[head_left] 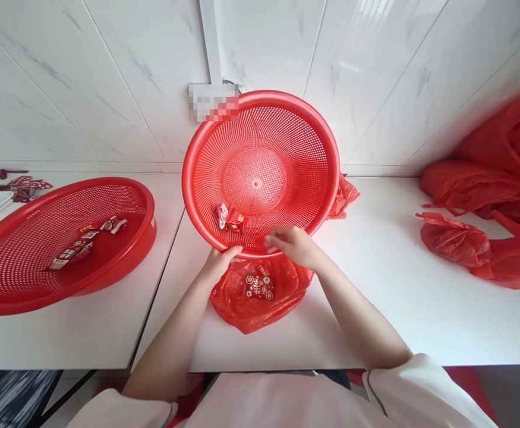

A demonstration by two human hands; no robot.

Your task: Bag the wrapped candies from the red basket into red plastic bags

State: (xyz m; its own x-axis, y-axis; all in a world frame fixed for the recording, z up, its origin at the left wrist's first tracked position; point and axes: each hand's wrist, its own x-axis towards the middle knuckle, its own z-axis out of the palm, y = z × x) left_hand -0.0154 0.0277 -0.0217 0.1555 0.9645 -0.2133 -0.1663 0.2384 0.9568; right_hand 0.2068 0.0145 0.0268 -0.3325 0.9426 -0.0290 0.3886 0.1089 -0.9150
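A red perforated basket (pixel 260 178) is tilted toward me, with a few wrapped sweets (pixel 230 219) low on its left side. My left hand (pixel 221 261) grips the basket's near rim, thumb over the edge. Over the near rim, right of the middle, is my right hand (pixel 292 245), its fingers curled together; anything between them is too small to make out. Just below the rim, an open red plastic bag (pixel 246 318) lies on the table with a patterned red packet (pixel 260 286) inside.
Another red basket (pixel 146 238) with several wrapped sweets stands at the left. Red plastic bags (pixel 456 238) are piled at the right, and a bit of red plastic (pixel 345 197) shows behind the tilted basket. The white table (pixel 375 321) meets a tiled wall.
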